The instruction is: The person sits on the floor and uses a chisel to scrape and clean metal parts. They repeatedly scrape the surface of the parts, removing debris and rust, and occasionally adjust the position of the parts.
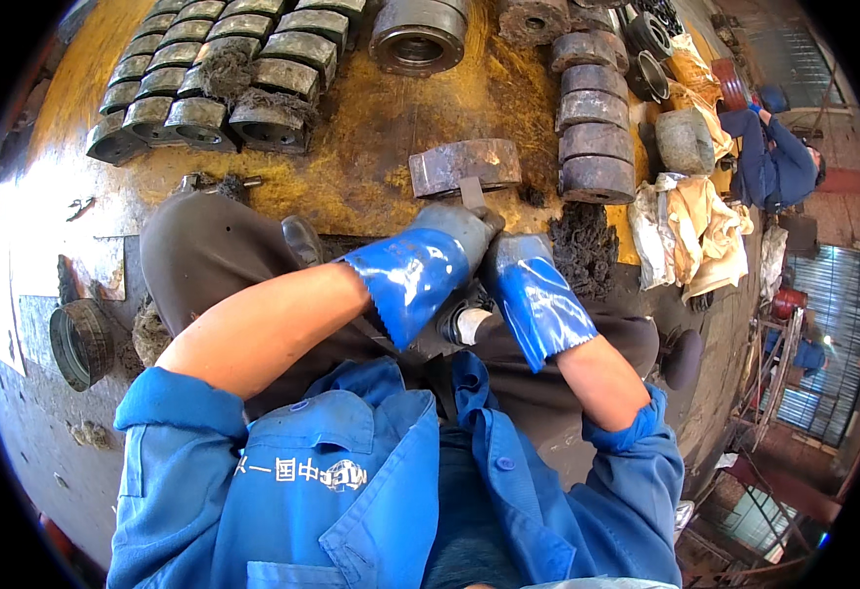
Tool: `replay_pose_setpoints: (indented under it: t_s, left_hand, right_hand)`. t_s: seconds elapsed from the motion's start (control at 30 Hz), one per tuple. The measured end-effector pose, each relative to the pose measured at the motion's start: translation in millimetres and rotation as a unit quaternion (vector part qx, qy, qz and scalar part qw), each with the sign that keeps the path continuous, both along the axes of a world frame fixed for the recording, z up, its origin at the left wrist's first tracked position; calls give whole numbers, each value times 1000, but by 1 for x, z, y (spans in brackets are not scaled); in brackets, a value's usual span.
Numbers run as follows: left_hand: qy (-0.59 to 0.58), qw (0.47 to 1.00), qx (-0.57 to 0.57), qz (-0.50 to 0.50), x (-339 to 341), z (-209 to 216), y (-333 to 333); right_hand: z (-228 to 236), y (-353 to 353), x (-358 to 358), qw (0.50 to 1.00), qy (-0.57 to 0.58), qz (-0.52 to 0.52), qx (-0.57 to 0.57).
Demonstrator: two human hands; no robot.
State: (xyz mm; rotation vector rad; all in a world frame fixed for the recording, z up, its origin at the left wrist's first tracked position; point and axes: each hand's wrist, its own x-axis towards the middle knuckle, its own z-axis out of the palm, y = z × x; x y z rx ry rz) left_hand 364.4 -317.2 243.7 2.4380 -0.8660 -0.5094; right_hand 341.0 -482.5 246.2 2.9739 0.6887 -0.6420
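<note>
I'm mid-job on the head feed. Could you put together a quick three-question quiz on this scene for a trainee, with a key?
1. Multiple choice: in this view, which thing does the tip of the flat metal strip overlap?
A) the curved rusty block
B) a wide metal ring
C) a red drum

2. True or false: the left hand and right hand both wear gloves with blue cuffs.

3. Fill in: from the wearer's viewpoint, the row of dark round blocks lies to the ____ of the curved rusty block.

Key: 1. A. 2. True. 3. Right.
</note>
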Motion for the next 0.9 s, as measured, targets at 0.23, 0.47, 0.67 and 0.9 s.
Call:
replay_pose_setpoints:
  t_s: [0.23,0.47,0.67,0.9]
  left_hand:
    - [24,995,88,44,42,42,13]
    - [-85,943,-133,294,122,109,72]
    - [-180,934,-78,299,161,93,125]
    - [-188,934,-78,295,163,93,137]
  right_hand:
    - [6,-2,10,999,34,-15,-31]
    - [27,0,23,994,54,-53,-80]
    - [35,17,34,991,58,-57,-104]
    - [33,25,41,980,100,-81,-154]
